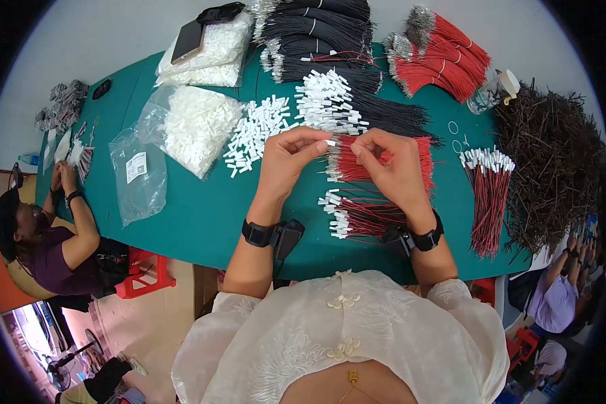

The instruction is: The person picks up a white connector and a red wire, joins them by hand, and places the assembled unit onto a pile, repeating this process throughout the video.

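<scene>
Pinched between the thumb and forefinger of my left hand (291,158) is a small white plastic connector housing (330,143). My right hand (392,168) is closed just to its right, thumb and forefinger together; whatever they grip is too small to make out. Under both hands lies a bundle of red wires (421,158) with bare metal terminals at its left end. Nearer me are red and black wires (367,217) with white housings on their left ends. Beyond my hands, a row of black wires (394,114) reaches to a heap of white housings (326,101).
Loose housings (259,131) and a bag of housings (198,128) lie left, beside an empty plastic bag (138,178). Finished-looking wires (489,202) and a brown tangled pile (549,161) are right. Black bundles (316,40) and red bundles (441,57) lie far back. A co-worker (60,249) sits left.
</scene>
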